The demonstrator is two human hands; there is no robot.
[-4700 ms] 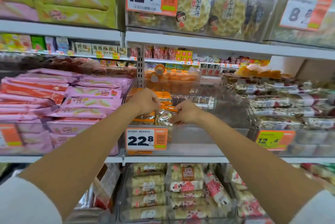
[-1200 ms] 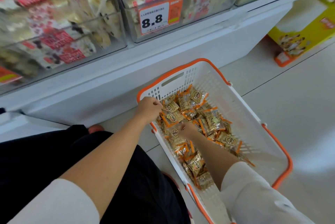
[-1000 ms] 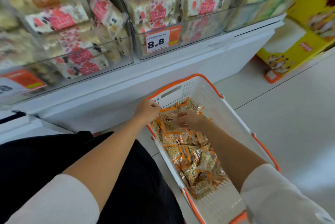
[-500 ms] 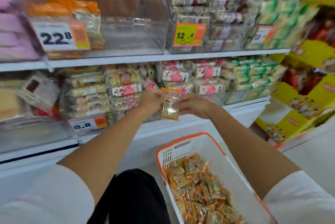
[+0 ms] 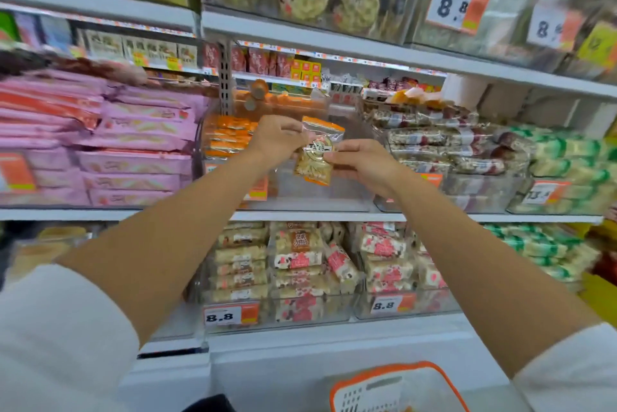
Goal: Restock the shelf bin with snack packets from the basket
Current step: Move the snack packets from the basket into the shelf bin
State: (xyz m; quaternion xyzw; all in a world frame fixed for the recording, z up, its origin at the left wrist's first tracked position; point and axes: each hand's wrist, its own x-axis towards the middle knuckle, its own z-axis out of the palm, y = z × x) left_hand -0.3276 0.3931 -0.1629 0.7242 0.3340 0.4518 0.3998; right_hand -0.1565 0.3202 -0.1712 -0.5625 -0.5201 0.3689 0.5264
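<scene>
Pinching snack packet upright by its side edges, left hand and right hand both curled on it, before the front wall of the shelf bin, above the shelf front edge. Risks snagging that wall and falling outside if released short

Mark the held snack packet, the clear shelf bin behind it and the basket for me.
snack packet [image 5: 316,158]: head view, middle of its clear front.
shelf bin [image 5: 347,193]: head view, clear front wall.
basket [image 5: 414,391]: head view, white perforated wall.
</scene>
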